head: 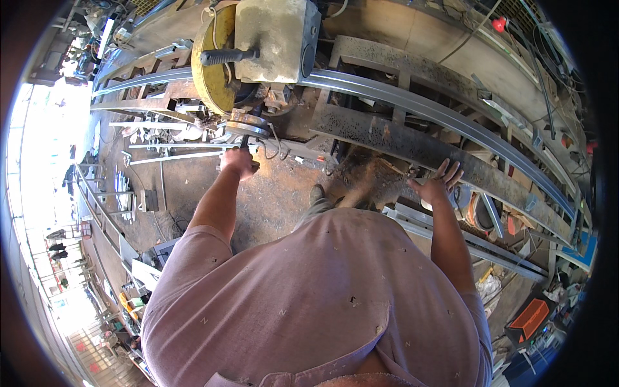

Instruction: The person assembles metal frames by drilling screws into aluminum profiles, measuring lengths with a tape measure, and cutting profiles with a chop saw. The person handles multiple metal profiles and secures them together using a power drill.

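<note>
My left hand (237,163) is closed around the dark crank handle (245,142) below the saw's clamp. Above it stands a cut-off saw with a yellow blade guard (208,63), a dusty motor housing (273,41) and a black ribbed lever (227,56). A long galvanized steel profile (387,89) runs under the saw and along the steel bench frame (367,130). At the front edge of that frame, my right hand (436,185) has its fingers spread, the fingertips over the bench rail. Whether they press on it I cannot tell. The blade is mostly hidden by its guard.
Metal offcuts (174,157) lie on the dusty floor (275,203) at left. Steel lengths (411,217) lie low beside my right arm, near a round drum-like object (479,213). An orange-and-black box (529,319) stands at lower right. A metal rack (104,208) is at left.
</note>
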Demonstrator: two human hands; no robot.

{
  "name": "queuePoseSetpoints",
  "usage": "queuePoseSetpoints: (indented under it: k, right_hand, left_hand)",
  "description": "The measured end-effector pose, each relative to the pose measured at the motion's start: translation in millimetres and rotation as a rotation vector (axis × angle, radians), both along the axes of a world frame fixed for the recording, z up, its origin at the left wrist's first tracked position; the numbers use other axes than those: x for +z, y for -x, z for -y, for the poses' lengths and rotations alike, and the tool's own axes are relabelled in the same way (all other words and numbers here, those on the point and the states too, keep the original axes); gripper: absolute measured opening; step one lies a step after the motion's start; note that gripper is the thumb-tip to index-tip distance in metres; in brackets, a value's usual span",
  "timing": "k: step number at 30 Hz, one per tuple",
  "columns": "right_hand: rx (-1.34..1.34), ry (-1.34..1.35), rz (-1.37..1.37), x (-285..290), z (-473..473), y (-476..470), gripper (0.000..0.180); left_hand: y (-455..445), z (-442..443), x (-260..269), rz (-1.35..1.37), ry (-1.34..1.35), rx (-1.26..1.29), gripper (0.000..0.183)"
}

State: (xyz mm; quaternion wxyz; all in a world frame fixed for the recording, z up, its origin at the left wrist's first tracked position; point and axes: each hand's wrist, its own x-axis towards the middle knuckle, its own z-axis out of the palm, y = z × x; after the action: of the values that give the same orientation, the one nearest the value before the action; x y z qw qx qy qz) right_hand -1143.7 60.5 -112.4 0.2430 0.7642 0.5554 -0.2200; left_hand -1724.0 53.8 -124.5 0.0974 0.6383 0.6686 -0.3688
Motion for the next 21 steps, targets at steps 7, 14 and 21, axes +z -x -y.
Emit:
queuePoseSetpoints:
  k: [7,14,21]
  right_hand:
    - [-0.025,-0.032,-0.008,-3,0,0,0.129]
    - [0.008,0.024,0.054,1,-9,2,0.151]
    - [-0.168,0.116,-0.108,14,-26,-3,0.152]
  left_hand:
    - [-6,-4,13,0.021,0.0,0.021,0.059]
    - [-4,2,20,0.058,-0.028,-0.024,0.057]
    - [-2,4,14,0.133,-0.086,-0.098,0.05]
